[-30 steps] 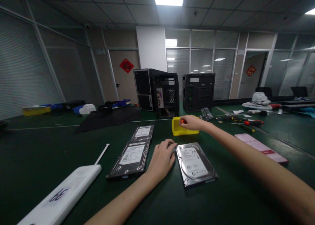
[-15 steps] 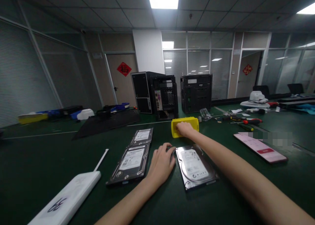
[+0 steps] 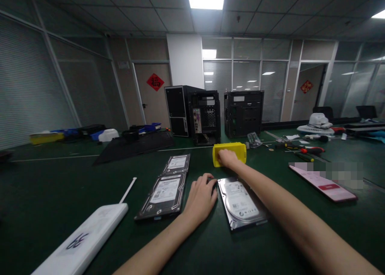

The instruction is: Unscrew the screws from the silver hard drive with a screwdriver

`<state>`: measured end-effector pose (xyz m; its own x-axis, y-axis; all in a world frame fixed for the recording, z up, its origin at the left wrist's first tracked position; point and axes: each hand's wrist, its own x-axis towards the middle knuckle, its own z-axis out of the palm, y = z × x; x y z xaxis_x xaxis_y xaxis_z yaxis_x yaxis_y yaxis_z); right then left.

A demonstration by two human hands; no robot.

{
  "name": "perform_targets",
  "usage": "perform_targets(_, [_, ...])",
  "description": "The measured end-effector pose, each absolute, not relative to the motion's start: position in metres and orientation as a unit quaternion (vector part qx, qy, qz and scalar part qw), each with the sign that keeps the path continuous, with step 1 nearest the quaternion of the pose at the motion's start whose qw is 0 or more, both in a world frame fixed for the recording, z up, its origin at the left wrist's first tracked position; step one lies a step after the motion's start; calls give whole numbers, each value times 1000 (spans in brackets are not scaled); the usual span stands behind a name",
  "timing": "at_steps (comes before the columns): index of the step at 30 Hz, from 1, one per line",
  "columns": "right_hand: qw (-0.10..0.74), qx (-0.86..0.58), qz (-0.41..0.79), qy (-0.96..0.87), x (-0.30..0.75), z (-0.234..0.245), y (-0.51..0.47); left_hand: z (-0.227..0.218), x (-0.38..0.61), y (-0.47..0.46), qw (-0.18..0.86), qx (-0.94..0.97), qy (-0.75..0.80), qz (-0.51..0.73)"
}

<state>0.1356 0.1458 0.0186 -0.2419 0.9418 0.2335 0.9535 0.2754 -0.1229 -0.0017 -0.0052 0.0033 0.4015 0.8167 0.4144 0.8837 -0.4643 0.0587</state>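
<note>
My left hand (image 3: 201, 197) rests on the green table (image 3: 60, 187), fingers curled against the top-left corner of a silver hard drive (image 3: 242, 205) that lies flat in front of me. My right hand (image 3: 227, 158) reaches forward to the near side of a yellow plastic bin (image 3: 236, 150). Its fingers are bent and closed at the bin's front, and what they hold is hidden. Left of my left hand, two more hard drives lie label up in a row, one near (image 3: 165, 193) and one farther (image 3: 177, 162).
A white router-like box with an antenna (image 3: 86, 237) lies at the near left. Two open black computer cases (image 3: 207, 114) (image 3: 243, 112) stand behind the bin, with a black side panel (image 3: 132, 144) at their left. Screwdrivers (image 3: 309, 150) and a pink flat item (image 3: 323, 182) lie at the right.
My right hand held a small orange-tipped thing at the bin's top a second ago; it has dropped to the bin's near side. The left hand stays at the drive's corner.
</note>
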Motion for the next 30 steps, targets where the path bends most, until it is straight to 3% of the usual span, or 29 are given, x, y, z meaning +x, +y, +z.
perform_targets(15, [158,-562,108,-805,172,37,139,5,-6,-3,20,-833,-509,-213])
perform_targets(24, [138,-475,156,-855,240,49,85,13,7,20,-66,-812,-485,-317])
perform_targets(30, [137,-465,93,-870,251,34,70,34,46,51,-140,-830,-501,-203])
